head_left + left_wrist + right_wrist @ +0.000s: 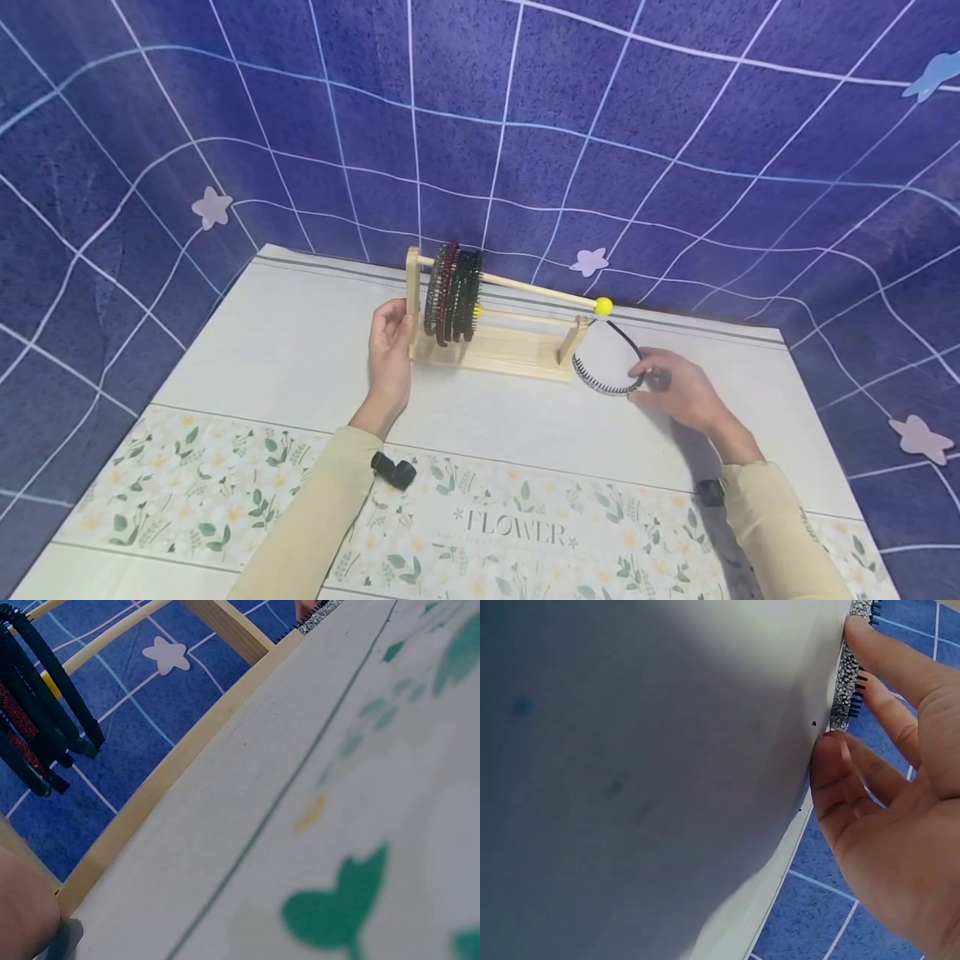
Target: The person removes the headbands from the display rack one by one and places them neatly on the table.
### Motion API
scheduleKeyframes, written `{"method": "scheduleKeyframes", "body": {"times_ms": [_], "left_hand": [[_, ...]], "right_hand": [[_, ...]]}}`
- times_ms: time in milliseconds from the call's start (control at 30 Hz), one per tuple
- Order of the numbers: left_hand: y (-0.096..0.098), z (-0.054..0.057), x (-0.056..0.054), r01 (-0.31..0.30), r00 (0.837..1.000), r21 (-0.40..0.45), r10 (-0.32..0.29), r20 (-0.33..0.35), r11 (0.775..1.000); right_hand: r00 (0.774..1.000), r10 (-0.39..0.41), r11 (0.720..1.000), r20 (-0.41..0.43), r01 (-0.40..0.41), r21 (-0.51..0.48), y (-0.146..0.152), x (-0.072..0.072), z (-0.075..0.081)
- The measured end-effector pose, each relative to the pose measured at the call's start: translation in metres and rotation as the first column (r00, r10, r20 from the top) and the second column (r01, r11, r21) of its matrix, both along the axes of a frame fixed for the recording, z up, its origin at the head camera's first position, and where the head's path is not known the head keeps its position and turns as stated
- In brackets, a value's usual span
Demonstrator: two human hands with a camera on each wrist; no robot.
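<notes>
Right, the whole thing turns on the gap between my right hand and the bright yellow ball tipping the slim pale wooden rod: the ball sits up and to the left of my fingers, beyond the silver glittery headband with black teeth. My right thumb and fingers pinch that headband's near-right side, and its loop lies just left of them, beside the short wooden right post; whether they touch I can't tell. The rod's long axis runs left to right, towards the tall wooden left post, with dark and red headbands bunched near it. My left hand is nearer that end, fingers bent against the post, though I can't tell whether they grip.
</notes>
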State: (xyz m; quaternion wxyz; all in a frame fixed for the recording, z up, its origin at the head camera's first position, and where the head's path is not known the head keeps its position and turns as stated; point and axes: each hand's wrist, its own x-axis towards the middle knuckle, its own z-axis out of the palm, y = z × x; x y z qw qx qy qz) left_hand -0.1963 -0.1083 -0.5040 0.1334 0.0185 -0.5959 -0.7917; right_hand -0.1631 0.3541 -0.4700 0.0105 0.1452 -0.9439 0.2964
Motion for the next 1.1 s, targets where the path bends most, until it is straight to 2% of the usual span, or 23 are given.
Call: {"method": "scheduleKeyframes", "body": {"times_ms": [233, 500, 733, 900, 1100], "left_hand": [[-0.001, -0.002, -0.001, 0.003, 1.000, 0.013, -0.004, 0.003, 1.000], [-0.001, 0.001, 0.000, 0.000, 1.000, 0.019, 0.000, 0.007, 1.000], [0.001, 0.003, 0.000, 0.006, 1.000, 0.025, -0.006, 0.009, 1.000], [0.002, 0.003, 0.000, 0.007, 1.000, 0.027, -0.007, 0.008, 1.000], [0.001, 0.003, 0.001, -0.003, 1.000, 0.003, 0.003, 0.020, 1.000]], "right_hand": [[0.999, 0.026, 1.000, -0.042, -0.025, 0.005, 0.000, 0.001, -0.001], [0.996, 0.050, 0.999, -0.078, -0.050, -0.007, 0.003, 0.001, -0.002], [0.998, -0.059, 0.994, -0.037, 0.055, -0.092, 0.007, 0.011, 0.008], [0.993, -0.112, 0.984, -0.044, 0.105, -0.147, 0.006, 0.016, 0.017], [0.985, -0.157, 0.951, -0.078, 0.130, -0.281, -0.006, 0.020, 0.024]]}}
